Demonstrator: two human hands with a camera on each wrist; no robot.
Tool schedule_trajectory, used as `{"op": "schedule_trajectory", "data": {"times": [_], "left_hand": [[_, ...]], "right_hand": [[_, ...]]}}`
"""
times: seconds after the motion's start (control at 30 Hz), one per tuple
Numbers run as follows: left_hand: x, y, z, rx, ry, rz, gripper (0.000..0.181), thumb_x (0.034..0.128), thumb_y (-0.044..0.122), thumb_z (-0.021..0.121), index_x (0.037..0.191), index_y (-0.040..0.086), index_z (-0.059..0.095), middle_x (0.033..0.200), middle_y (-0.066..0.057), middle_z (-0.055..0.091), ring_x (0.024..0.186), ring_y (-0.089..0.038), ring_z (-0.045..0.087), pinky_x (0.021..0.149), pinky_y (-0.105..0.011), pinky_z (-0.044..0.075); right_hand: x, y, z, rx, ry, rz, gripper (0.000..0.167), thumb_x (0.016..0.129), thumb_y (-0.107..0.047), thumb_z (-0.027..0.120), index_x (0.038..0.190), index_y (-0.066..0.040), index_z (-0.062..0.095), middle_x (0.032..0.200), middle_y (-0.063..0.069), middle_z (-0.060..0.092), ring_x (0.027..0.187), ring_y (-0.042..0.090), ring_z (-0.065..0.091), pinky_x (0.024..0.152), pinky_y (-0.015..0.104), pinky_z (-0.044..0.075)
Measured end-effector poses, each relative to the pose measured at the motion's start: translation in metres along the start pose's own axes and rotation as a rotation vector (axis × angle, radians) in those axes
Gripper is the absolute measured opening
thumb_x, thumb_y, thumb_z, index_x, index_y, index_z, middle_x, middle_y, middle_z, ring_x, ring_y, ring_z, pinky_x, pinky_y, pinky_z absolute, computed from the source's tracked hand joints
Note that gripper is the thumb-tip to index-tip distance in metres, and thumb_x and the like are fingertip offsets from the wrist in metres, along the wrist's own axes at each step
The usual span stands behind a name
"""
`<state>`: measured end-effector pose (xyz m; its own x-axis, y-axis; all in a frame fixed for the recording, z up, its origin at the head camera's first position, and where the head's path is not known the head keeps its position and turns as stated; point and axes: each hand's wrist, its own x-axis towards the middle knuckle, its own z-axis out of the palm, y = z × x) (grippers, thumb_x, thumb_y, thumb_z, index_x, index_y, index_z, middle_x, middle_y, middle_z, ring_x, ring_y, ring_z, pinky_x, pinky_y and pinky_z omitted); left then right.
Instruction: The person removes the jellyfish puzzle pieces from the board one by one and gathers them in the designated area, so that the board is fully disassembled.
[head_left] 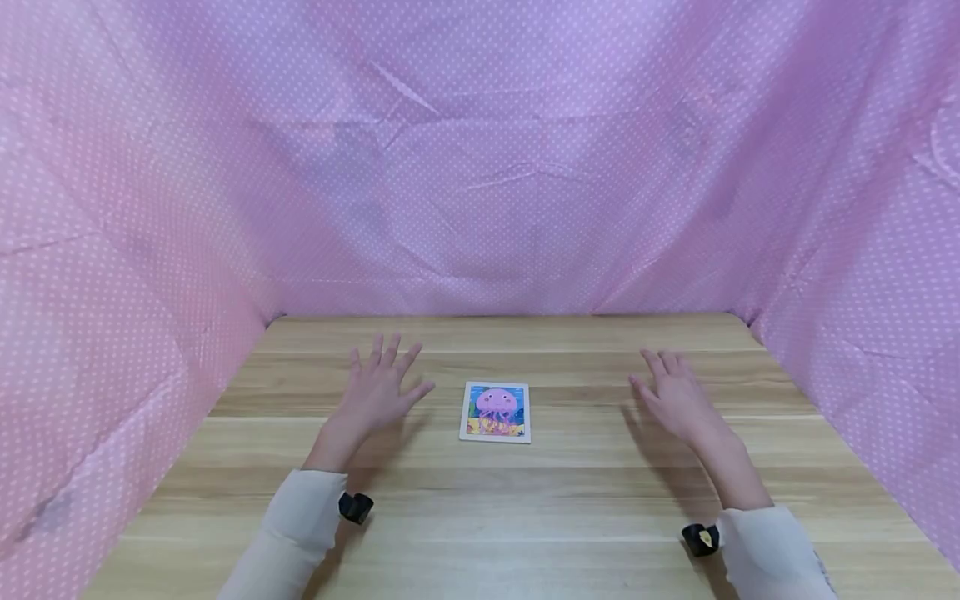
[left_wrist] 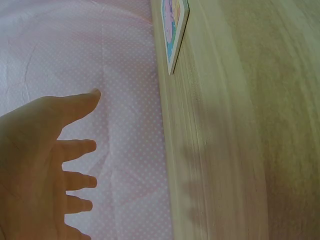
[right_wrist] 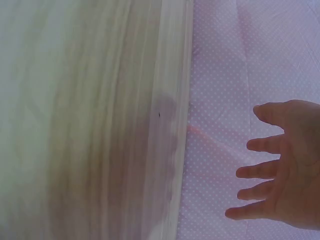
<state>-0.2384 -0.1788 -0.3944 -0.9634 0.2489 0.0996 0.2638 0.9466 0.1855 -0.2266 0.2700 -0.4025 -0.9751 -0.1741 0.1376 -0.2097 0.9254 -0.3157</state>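
Note:
A small framed picture puzzle with a pink jellyfish (head_left: 496,411) lies flat near the middle of the wooden table, and part of it shows at the top of the left wrist view (left_wrist: 172,30). To its left, my left hand (head_left: 372,393) hovers above the tabletop with fingers spread, holding nothing. My right hand (head_left: 681,402) hangs over the table on the other side, farther from the picture, its fingers extended and also holding nothing. Shadows of both hands fall on the wood below. In the right wrist view the right hand (right_wrist: 295,170) shows its fingers apart.
The light wooden table (head_left: 480,517) reaches back to a pink polka-dot cloth (head_left: 480,208) that hangs behind it and along both sides. Black wrist straps (head_left: 356,507) show at the cuffs of the pale sleeves (head_left: 288,533).

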Motion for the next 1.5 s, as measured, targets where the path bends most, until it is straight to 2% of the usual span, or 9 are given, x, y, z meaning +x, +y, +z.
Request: {"op": "schedule_trajectory", "data": {"times": [0.27,0.6,0.97,1.13,1.33,1.5], "left_hand": [[0.003,0.001,0.000,-0.038,-0.035,0.000,0.073,0.1025,0.059,0.047,0.162,0.021,0.028,0.168,-0.021,0.014,0.155,-0.046,0.007,0.119,-0.071,0.000],[0.008,0.009,0.001,-0.027,-0.009,0.090,0.063,0.1026,0.045,0.056,0.155,0.012,0.043,0.163,-0.022,0.032,0.152,-0.046,0.025,0.120,-0.067,0.018],[0.014,0.028,0.007,-0.052,-0.030,0.203,0.054,0.1037,0.039,0.057,0.147,0.008,0.054,0.155,-0.021,0.046,0.146,-0.044,0.038,0.119,-0.058,0.031],[0.016,0.034,0.014,-0.112,-0.064,0.233,0.053,0.1046,0.037,0.056,0.149,0.009,0.051,0.156,-0.019,0.046,0.147,-0.043,0.037,0.119,-0.058,0.031],[0.016,0.038,0.023,-0.152,-0.100,0.234,0.053,0.1044,0.036,0.057,0.150,0.010,0.050,0.156,-0.017,0.046,0.149,-0.038,0.038,0.120,-0.056,0.031],[0.012,0.040,0.028,-0.122,-0.190,0.236,0.052,0.1045,0.036,0.058,0.150,0.012,0.051,0.158,-0.013,0.045,0.149,-0.034,0.038,0.120,-0.053,0.032]], "right_hand": [[0.002,-0.002,0.001,0.085,0.009,-0.033,0.060,0.109,-0.026,0.043,0.153,0.012,0.029,0.152,0.042,0.033,0.141,0.061,0.025,0.117,0.069,0.020],[0.008,-0.021,0.005,0.133,0.003,-0.104,0.055,0.110,-0.024,0.043,0.148,0.015,0.036,0.148,0.040,0.041,0.139,0.057,0.036,0.117,0.065,0.026],[0.021,-0.039,0.016,0.205,-0.045,-0.186,0.052,0.109,-0.021,0.044,0.144,0.017,0.042,0.146,0.037,0.047,0.139,0.054,0.040,0.118,0.061,0.029],[0.027,-0.048,0.024,0.208,-0.064,-0.208,0.051,0.109,-0.022,0.044,0.144,0.016,0.043,0.146,0.037,0.048,0.139,0.053,0.041,0.118,0.060,0.030],[0.034,-0.059,0.034,0.227,-0.118,-0.199,0.052,0.110,-0.024,0.044,0.145,0.013,0.044,0.146,0.035,0.049,0.139,0.051,0.043,0.117,0.059,0.032],[0.039,-0.067,0.042,0.258,-0.198,-0.216,0.051,0.111,-0.024,0.041,0.145,0.014,0.045,0.147,0.033,0.050,0.140,0.049,0.044,0.117,0.059,0.033]]}}
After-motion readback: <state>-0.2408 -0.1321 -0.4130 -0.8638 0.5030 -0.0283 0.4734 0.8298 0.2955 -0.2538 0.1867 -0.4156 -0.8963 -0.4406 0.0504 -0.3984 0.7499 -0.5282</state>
